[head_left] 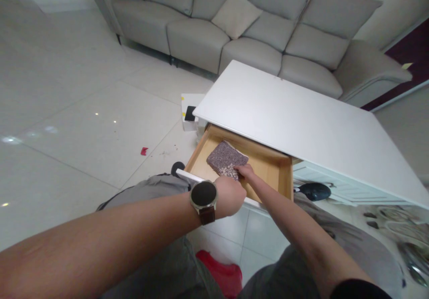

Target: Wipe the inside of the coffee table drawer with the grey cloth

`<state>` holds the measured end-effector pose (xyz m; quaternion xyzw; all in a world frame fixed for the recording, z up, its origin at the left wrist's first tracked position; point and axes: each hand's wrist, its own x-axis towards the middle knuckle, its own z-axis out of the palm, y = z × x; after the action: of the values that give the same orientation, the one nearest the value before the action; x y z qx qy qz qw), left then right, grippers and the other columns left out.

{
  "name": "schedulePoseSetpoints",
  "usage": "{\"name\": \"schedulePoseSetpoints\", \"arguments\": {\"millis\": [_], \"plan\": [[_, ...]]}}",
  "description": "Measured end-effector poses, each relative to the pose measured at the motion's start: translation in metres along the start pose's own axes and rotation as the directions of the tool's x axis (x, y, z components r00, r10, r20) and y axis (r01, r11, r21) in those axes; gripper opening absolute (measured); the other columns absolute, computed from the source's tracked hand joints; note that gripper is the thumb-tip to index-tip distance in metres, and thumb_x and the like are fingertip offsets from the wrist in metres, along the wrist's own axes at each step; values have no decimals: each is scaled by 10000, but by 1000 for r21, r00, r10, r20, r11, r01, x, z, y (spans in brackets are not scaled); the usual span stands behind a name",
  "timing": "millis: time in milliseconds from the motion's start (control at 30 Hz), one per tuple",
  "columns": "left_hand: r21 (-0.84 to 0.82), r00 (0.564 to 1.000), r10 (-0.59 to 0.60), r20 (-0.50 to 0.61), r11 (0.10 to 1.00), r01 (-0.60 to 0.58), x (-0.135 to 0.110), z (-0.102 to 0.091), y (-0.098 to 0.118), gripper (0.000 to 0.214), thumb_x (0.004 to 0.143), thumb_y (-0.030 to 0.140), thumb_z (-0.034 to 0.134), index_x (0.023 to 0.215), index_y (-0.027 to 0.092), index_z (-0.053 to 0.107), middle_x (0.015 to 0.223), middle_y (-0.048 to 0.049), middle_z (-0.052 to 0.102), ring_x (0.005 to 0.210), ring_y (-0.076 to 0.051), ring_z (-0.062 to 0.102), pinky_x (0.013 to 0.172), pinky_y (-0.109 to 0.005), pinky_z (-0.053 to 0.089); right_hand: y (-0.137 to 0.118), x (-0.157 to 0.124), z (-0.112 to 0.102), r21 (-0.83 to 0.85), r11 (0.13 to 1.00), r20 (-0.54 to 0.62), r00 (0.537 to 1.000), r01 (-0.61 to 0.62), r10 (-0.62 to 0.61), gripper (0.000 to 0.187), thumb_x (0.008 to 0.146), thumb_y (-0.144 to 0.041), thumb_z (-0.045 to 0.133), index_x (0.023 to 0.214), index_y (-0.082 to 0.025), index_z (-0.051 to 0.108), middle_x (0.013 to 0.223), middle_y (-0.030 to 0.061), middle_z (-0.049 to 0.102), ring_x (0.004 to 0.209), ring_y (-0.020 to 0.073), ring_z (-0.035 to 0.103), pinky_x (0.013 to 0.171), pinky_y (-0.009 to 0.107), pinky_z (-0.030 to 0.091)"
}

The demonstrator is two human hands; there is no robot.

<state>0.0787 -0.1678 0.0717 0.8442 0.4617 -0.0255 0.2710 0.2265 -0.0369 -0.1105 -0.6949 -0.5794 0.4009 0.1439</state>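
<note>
A wooden drawer (268, 165) stands pulled out from under a white table (295, 115). Inside it lies a folded purple-grey speckled cloth (225, 157). My right hand (246, 173) reaches into the drawer and its fingers are closed on the cloth's near edge. My left hand (229, 196), a black watch on its wrist, is curled at the drawer's white front edge; whether it grips the edge is hidden.
A grey sofa (234, 26) with a cushion stands beyond the table. A white box (189, 118) sits on the tiled floor by the table's left corner. A red scrap (144, 151) lies on the floor. My knees are below, with something red between them.
</note>
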Motion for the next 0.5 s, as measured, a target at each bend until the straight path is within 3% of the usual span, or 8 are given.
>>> {"name": "schedulePoseSetpoints", "arguments": {"millis": [100, 233, 300, 400, 467, 500], "plan": [[-63, 996, -37, -79, 998, 32, 12, 1, -12, 42, 759, 157, 717, 741, 188, 739, 841, -203, 774, 816, -347, 740, 730, -425, 555, -12, -5, 12, 132, 990, -37, 998, -41, 47, 175, 686, -233, 739, 810, -159, 641, 696, 38, 691, 685, 189, 644, 596, 272, 511], [-314, 968, -125, -216, 948, 52, 34, -9, -45, 249, 739, 246, 739, 551, 223, 579, 636, -116, 693, 818, -337, 727, 842, -434, 551, -30, -6, 6, 269, 963, -86, 996, 11, 13, 127, 671, -228, 682, 769, -159, 641, 718, 44, 706, 662, 176, 632, 618, 272, 510], [-512, 964, -203, -174, 855, 87, 44, -19, -62, 327, 809, 343, 690, 535, 230, 554, 577, -89, 649, 804, -319, 719, 863, -412, 544, -39, -8, -12, 308, 949, -97, 994, 73, -45, 186, 643, -231, 700, 812, -156, 679, 772, 27, 728, 701, 168, 638, 659, 260, 510], [-771, 906, -422, 36, 565, 294, 57, -33, -81, 473, 949, 554, 500, 656, 206, 631, 707, -121, 718, 799, -311, 724, 831, -422, 557, -54, -22, -53, 237, 941, -86, 970, 241, -226, 242, 626, -255, 730, 845, -152, 721, 766, 2, 728, 707, 170, 630, 686, 269, 503], [-883, 843, -509, 177, 297, 364, 63, -39, -86, 635, 987, 676, 335, 771, 179, 665, 827, -160, 755, 818, -307, 734, 811, -432, 573, -64, -39, -82, 94, 903, -69, 908, 419, -414, 255, 658, -258, 715, 888, -151, 741, 776, 4, 738, 720, 185, 640, 719, 293, 512], [-924, 839, -495, 224, 165, 344, 66, -40, -86, 706, 986, 722, 267, 819, 169, 673, 860, -173, 763, 830, -306, 739, 806, -436, 583, -69, -50, -96, 27, 854, -44, 854, 520, -519, 286, 679, -241, 703, 948, -158, 752, 846, 17, 763, 773, 199, 666, 762, 307, 524]]}}
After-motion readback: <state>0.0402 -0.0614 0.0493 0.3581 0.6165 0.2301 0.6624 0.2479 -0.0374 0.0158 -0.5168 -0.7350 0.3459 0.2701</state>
